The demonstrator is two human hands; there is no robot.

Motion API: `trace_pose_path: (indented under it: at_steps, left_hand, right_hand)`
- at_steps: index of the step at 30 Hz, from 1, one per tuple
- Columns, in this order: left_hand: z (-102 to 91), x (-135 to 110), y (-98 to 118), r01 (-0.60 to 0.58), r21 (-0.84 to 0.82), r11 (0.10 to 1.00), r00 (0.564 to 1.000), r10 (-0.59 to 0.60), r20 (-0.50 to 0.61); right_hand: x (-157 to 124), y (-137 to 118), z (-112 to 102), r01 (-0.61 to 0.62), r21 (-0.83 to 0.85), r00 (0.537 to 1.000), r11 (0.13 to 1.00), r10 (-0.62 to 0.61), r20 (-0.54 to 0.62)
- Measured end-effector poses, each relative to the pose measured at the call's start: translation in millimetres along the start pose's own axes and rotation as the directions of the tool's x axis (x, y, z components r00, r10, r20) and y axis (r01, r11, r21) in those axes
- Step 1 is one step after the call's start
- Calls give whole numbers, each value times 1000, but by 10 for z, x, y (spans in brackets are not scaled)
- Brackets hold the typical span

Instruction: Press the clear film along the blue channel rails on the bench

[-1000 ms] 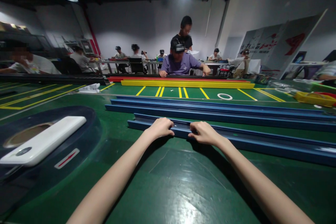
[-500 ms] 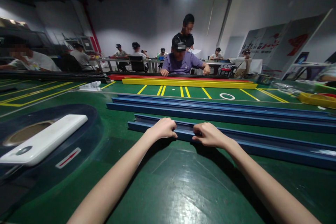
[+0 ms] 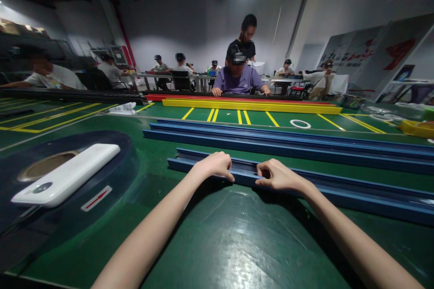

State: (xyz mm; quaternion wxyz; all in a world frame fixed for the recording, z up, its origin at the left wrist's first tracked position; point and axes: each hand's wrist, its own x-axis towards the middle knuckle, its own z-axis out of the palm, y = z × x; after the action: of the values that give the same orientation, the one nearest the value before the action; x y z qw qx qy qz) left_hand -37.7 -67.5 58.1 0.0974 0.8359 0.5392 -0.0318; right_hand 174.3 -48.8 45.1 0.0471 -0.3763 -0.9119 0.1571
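A long blue channel rail (image 3: 339,187) lies across the green table in front of me. My left hand (image 3: 217,165) is curled over the rail's near edge, fingers closed on it. My right hand (image 3: 276,175) grips the same rail a short way to the right, fingers wrapped round the edge. A second, longer blue rail (image 3: 288,142) lies parallel just behind the first, untouched.
A white power bank (image 3: 68,174) rests on a dark tape roll (image 3: 111,185) at the left. Yellow and red rails (image 3: 251,106) lie at the far side, where a person in a purple shirt (image 3: 239,79) sits. Other people work at tables behind.
Both hands and the near rail sit slightly further right in the view as my head turns a little; the grip on the rail is unchanged.
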Motion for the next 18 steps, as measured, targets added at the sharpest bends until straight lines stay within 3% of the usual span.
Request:
trace_pose_path:
  at_steps: [5,10,18]
  left_hand:
    - [-7,6,-9,11,-29,1000,999,-9,44]
    - [-77,-20,-106,47,-146,988,982,-20,186]
    - [-171,-93,-356,233,-101,967,940,-197,280]
  right_hand:
    - [-8,-4,-1,7,20,1000,1000,-7,11]
    - [-15,8,29,6,2,1000,1000,-6,-16]
    - [-24,14,36,50,-20,998,999,-49,41]
